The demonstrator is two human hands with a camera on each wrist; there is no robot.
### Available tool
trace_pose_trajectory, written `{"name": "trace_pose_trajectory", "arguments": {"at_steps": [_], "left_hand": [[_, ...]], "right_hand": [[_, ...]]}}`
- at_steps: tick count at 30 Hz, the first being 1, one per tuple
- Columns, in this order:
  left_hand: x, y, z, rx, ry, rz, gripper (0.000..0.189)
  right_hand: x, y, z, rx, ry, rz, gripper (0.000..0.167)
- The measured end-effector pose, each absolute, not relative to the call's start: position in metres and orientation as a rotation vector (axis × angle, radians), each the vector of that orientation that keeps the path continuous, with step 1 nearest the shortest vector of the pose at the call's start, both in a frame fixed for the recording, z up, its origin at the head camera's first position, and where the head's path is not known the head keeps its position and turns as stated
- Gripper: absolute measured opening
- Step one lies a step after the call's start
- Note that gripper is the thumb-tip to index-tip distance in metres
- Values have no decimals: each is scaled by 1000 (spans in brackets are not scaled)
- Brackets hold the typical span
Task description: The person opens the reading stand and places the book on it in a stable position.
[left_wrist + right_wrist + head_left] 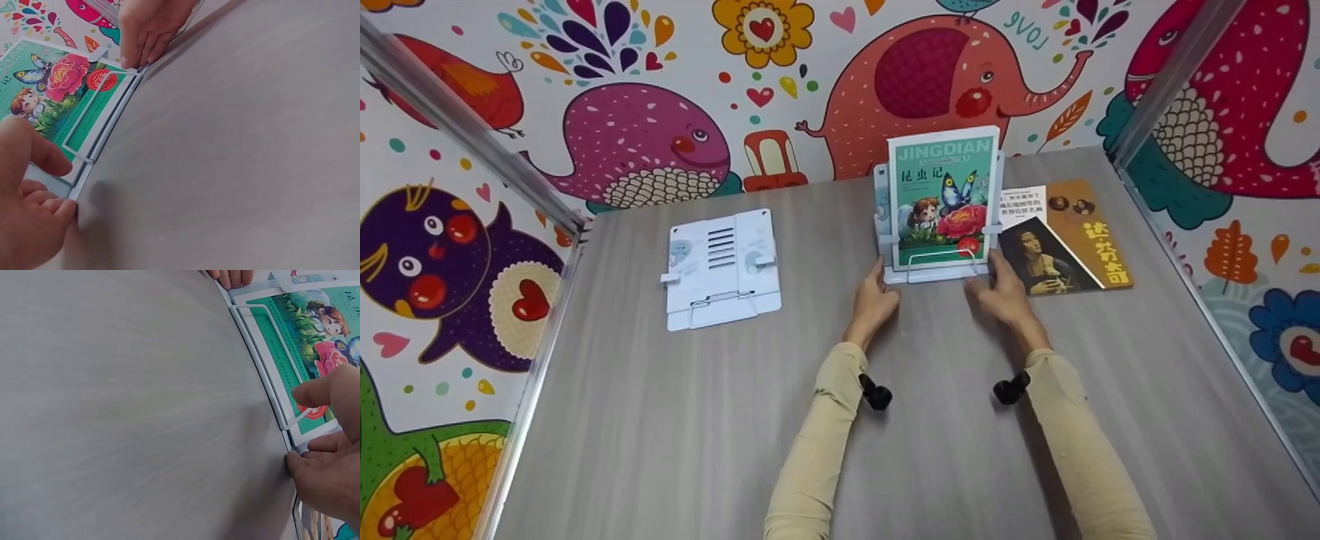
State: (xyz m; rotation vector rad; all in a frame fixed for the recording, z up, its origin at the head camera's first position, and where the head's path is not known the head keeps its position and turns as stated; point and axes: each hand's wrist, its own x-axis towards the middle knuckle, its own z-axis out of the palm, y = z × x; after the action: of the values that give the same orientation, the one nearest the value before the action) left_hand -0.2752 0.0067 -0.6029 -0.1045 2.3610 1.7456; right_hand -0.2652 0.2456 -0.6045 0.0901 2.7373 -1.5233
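A white book stand stands upright near the back of the table, holding a green book with a butterfly, a child and a pink flower on its cover. A wire holder crosses the book's lower front. My left hand grips the stand's lower left corner, its curled fingers at the base edge and its thumb over the front in the left wrist view. At the lower right corner, my right hand holds the base likewise, thumb in front of the book.
Left on the table lies a second white book stand, folded flat. Beside the upright stand, on its right, is a brown and white book with a portrait. Printed wall panels border the table at the back and sides.
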Motion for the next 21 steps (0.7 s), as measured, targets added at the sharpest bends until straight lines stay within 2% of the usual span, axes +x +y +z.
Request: {"name": "trace_pose_trajectory", "arguments": {"at_steps": [14,21], "left_hand": [[-295,8,-602,-29,2383,1741,81],[-299,16,-607,-36,2368,1729,84]], "right_hand": [[-287,243,-603,82,2685,-1515,86],[-289,249,-606,89,2686,-1505,89]]}}
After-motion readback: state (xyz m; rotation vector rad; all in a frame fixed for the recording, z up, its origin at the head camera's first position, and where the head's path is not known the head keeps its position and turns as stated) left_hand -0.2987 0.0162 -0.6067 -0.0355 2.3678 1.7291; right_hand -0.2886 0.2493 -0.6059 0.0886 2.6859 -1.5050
